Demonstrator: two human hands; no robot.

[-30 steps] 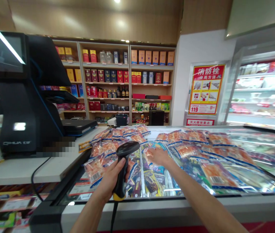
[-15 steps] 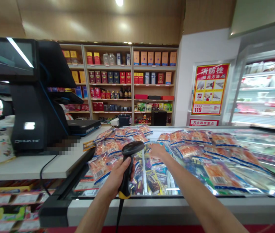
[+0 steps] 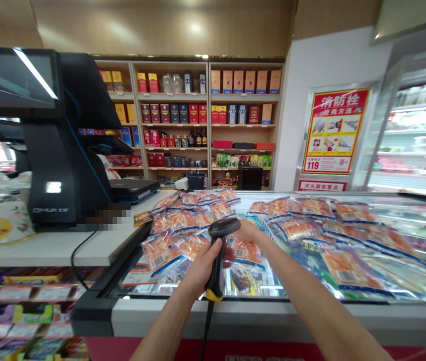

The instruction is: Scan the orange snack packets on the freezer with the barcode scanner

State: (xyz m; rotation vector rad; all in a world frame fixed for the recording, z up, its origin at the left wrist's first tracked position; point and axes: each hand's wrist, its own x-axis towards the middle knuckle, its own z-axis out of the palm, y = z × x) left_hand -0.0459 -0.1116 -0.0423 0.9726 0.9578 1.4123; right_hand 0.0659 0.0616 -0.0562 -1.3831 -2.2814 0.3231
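Note:
My left hand (image 3: 204,266) is wrapped round the handle of a black and yellow barcode scanner (image 3: 218,265), thumb up near its head. The scanner's head points right, toward my right hand (image 3: 247,231). That hand is at the far edge of a clear, blue-edged packet of orange food (image 3: 249,251); its fingertips are hidden behind the scanner head, and it appears to grip the packet's edge. Similar packets (image 3: 162,253) lie in a group on the left of the glass-topped freezer (image 3: 152,307), with another group (image 3: 297,228) on the right.
A checkout terminal (image 3: 65,165) stands on the white counter (image 3: 58,248) at left, beside a printed bag (image 3: 5,220). The scanner's cable (image 3: 207,326) hangs over the freezer's front edge. Shelves of boxes and bottles (image 3: 175,113) line the back wall, near a red poster (image 3: 335,130).
The view has shifted slightly. My left hand has brought the scanner right, closer to my right hand. The packet under my right hand sits a little nearer to me.

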